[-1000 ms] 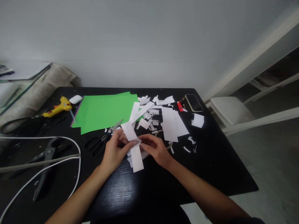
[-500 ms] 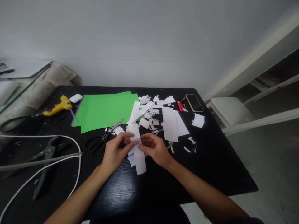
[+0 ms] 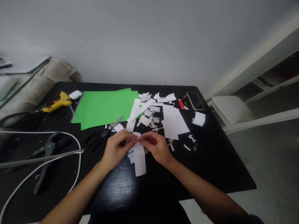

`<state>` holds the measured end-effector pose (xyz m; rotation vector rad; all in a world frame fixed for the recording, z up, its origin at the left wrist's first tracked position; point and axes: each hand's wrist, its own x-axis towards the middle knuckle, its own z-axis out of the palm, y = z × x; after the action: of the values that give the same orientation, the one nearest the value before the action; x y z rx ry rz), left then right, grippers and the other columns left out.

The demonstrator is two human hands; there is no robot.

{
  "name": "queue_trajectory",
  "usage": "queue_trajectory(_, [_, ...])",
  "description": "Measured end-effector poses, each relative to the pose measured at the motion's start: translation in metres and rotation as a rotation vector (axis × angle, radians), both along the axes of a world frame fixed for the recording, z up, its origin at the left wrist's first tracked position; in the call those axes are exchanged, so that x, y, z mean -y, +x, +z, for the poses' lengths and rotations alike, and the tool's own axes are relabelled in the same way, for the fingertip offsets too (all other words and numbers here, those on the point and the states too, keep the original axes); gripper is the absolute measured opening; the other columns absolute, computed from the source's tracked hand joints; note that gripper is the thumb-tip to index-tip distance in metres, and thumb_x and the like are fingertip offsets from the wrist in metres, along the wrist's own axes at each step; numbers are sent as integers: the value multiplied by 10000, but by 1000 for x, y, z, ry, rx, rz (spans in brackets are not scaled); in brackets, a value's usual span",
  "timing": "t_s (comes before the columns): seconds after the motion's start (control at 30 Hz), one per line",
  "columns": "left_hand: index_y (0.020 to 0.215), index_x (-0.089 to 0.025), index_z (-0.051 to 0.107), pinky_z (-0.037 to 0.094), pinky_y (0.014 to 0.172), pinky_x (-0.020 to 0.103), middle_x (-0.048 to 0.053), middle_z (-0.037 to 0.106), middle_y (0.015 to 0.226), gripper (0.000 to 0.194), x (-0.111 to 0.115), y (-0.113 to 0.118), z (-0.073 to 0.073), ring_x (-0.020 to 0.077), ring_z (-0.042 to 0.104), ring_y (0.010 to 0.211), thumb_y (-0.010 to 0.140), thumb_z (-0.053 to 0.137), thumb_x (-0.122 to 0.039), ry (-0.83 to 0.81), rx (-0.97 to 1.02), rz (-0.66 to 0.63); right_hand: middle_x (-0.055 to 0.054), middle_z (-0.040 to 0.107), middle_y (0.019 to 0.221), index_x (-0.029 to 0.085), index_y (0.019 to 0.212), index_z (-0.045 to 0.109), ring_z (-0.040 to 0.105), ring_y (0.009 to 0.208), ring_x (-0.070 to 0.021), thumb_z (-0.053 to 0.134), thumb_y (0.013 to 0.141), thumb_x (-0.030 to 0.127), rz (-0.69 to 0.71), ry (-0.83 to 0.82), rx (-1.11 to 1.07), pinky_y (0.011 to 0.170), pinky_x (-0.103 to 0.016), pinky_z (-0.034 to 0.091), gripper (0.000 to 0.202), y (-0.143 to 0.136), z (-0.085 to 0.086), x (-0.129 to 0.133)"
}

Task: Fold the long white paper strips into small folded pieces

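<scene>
Between my two hands is a white paper strip (image 3: 140, 160), its long lower part hanging toward me. My left hand (image 3: 118, 148) pinches the strip's left edge between thumb and fingers. On the opposite edge, my right hand (image 3: 157, 147) pinches it in the same way. A thin bright line, perhaps a crease or fold, runs across the paper between the fingertips. Black-handled scissors (image 3: 102, 137) lie left of my left hand, blades pointing away. Loose white paper scraps (image 3: 145, 120) are spread behind my hands, and more pieces show beneath the strip.
Green sheets (image 3: 105, 107) lie at the back left beside a yellow glue gun (image 3: 59, 102). Large shears (image 3: 48, 158) and a white cable (image 3: 80, 168) occupy the left. Wider white paper pieces (image 3: 171, 123), a red lighter (image 3: 181, 104) and a phone (image 3: 195, 101) are on the right.
The strip's upper part stood flat and visible above my fingers before; now it is folded or tilted at the fingertips, edge-on to me. My hands have stayed almost in place.
</scene>
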<state>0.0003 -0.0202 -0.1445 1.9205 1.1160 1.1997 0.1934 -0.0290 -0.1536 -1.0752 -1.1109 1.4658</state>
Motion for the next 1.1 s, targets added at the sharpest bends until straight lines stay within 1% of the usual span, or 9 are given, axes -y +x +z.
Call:
queue_trajectory(0.13, [999,-236,794,531,722,269,35,701,918,146,0,-1,1,156,667,851,934,700,-145,-3,14,-41,8,774,858,245,850,803,701,815,-155,851,744,246,-27,-69,-22,784,-281,558,116,3,3,-3])
queue_trajectory(0.23, [984,-244,807,524,687,252,38,696,936,183,0,-1,1,151,669,843,931,676,-127,-25,31,-35,13,763,846,247,848,809,674,773,-140,810,751,218,-20,-110,-53,738,-264,540,101,4,6,-2])
queue_trajectory(0.4, [975,-258,815,532,686,245,37,709,973,233,0,-2,2,151,680,870,921,652,-100,-57,46,-37,11,736,834,236,879,802,672,762,-141,799,790,292,41,-179,-178,725,-275,559,106,5,8,-1])
queue_trajectory(0.57, [1017,-237,797,548,766,271,52,704,1009,227,4,-3,3,158,674,907,947,614,-122,-86,52,-75,14,754,890,243,938,749,713,855,-158,918,695,297,-12,-137,-89,802,-287,577,301,4,7,-1])
queue_trajectory(0.63, [1150,-234,729,560,791,288,56,702,1034,230,6,-1,2,163,679,903,951,637,-164,-175,145,-91,14,761,881,253,1025,711,728,831,-168,929,684,296,-19,-166,-100,790,-302,590,407,3,7,-1])
queue_trajectory(0.7, [1261,-234,616,574,778,294,51,698,1035,330,8,2,0,163,686,874,939,683,-215,-283,270,-81,15,770,876,266,1118,664,741,808,-176,932,684,287,-37,-187,-121,782,-314,601,511,3,7,-1])
queue_trajectory(0.77, [1235,-223,582,573,740,283,37,696,981,358,9,5,-2,157,682,822,914,734,-270,-363,300,-46,16,777,889,273,1158,641,750,810,-179,929,688,275,-60,-179,-129,788,-318,606,551,2,6,-1])
queue_trajectory(0.93, [1008,-188,690,526,648,257,20,708,820,208,8,9,-6,138,647,698,924,724,-375,-405,119,20,-14,785,948,227,940,734,755,897,-199,892,737,319,-15,-98,-69,874,-343,606,273,3,4,-1])
queue_trajectory(1.1, [974,-194,725,544,702,272,27,736,853,170,8,7,-6,152,682,756,929,722,-358,-318,76,24,-19,773,927,237,904,758,745,887,-210,863,777,326,-15,9,61,837,-352,614,187,4,7,3])
